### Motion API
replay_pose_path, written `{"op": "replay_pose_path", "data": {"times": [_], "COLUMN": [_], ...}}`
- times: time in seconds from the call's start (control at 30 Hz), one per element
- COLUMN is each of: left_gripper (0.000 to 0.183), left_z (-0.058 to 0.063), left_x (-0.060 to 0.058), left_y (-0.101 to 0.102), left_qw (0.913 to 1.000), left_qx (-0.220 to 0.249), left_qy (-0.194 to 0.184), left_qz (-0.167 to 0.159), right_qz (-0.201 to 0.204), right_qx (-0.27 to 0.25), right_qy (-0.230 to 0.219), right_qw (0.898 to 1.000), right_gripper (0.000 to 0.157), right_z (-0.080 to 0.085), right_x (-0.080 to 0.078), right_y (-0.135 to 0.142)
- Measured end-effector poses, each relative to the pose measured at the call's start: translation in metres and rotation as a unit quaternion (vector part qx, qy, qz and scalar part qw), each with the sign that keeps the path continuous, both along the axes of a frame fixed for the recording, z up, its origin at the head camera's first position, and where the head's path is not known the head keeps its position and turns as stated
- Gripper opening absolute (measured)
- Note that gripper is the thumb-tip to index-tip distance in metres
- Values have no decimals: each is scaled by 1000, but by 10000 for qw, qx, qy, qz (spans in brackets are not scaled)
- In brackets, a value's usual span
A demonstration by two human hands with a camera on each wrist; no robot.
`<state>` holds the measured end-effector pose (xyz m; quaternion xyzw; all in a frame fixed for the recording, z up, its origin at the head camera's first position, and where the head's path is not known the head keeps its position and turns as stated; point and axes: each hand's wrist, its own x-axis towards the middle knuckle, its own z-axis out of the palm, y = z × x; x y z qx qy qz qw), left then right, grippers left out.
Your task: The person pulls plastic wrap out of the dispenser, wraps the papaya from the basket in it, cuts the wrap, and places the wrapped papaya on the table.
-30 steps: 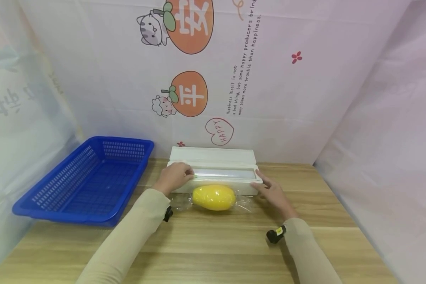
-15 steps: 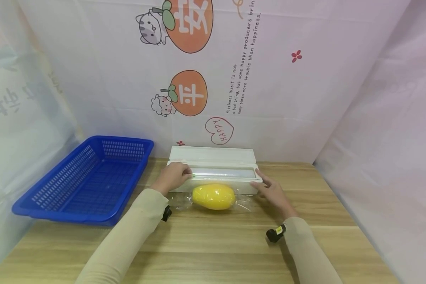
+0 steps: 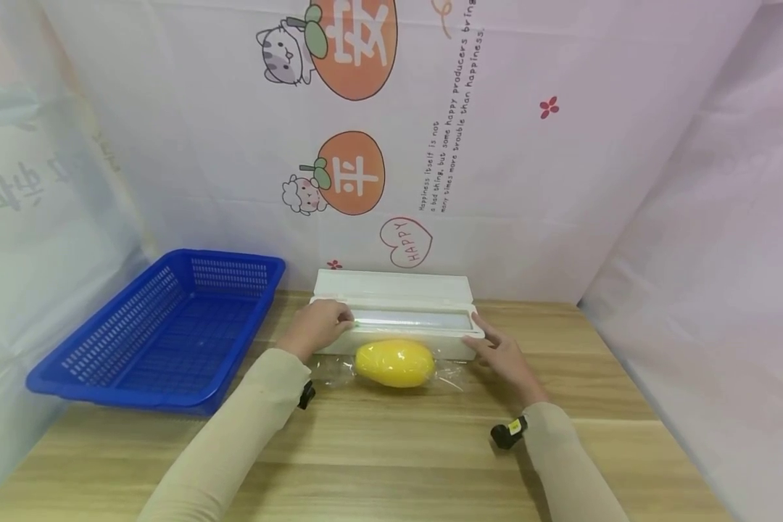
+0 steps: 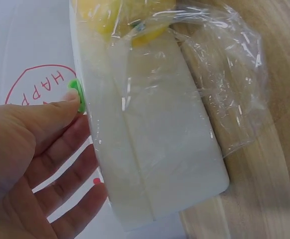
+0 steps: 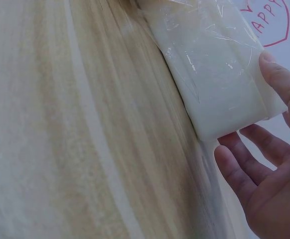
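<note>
A white cling film dispenser [image 3: 453, 348] lies lengthwise at the back of the table, its lid [image 3: 391, 284] raised and a roll of film [image 3: 411, 319] inside. My left hand [image 3: 316, 326] is at its left part, the thumb and index finger pinching a small green slide cutter [image 4: 76, 95] on the edge. With thumb and fingers, my right hand [image 3: 505, 360] grips the dispenser's right end. Against the front rests a yellow oval, fruit-like thing [image 3: 394, 363] under clear cling film [image 3: 449, 373], which also drapes over the dispenser's front. The left fingertips are partly hidden in the head view.
A blue plastic basket [image 3: 202, 348] stands to the left on the wooden table [image 3: 391, 449]. Printed white cloth [image 3: 496, 181] hangs behind and along both sides. The dispenser's raised lid is close to the back cloth.
My left hand has slid slightly left along the dispenser's edge with the green slide cutter. My right hand keeps its hold on the right end. The view has shifted a little.
</note>
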<state>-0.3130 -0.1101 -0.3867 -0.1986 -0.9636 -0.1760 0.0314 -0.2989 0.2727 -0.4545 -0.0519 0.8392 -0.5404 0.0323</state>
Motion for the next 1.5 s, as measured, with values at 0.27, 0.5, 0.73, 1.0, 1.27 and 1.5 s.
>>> {"op": "replay_pose_path", "data": {"times": [0.27, 0.5, 0.73, 1.0, 1.27, 1.5], "left_gripper": [15, 13, 11, 10, 13, 12], "left_z": [0, 0, -2, -4, -3, -3], "left_x": [5, 6, 5, 3, 7, 11], "left_y": [0, 1, -1, -3, -3, -3], "left_qw": [9999, 9998, 9995, 9992, 9993, 9985], "left_qx": [64, 141, 218, 272, 128, 115], "left_qy": [-6, 111, 228, 274, 153, 236], "left_qz": [125, 83, 4, -29, 317, 480], "right_qz": [-34, -1, -53, -31, -55, -34], "right_qx": [10, -76, -20, -46, -54, -18], "right_qy": [33, 85, 158, 134, 204, 166], "right_qw": [10000, 9999, 9999, 9999, 9998, 9999], "right_gripper": [73, 72, 72, 72, 71, 72], "right_z": [-1, 0, -2, -1, -2, -2], "right_x": [1, 2, 1, 2, 1, 1], "right_y": [-1, -2, -1, -1, 0, -1]}}
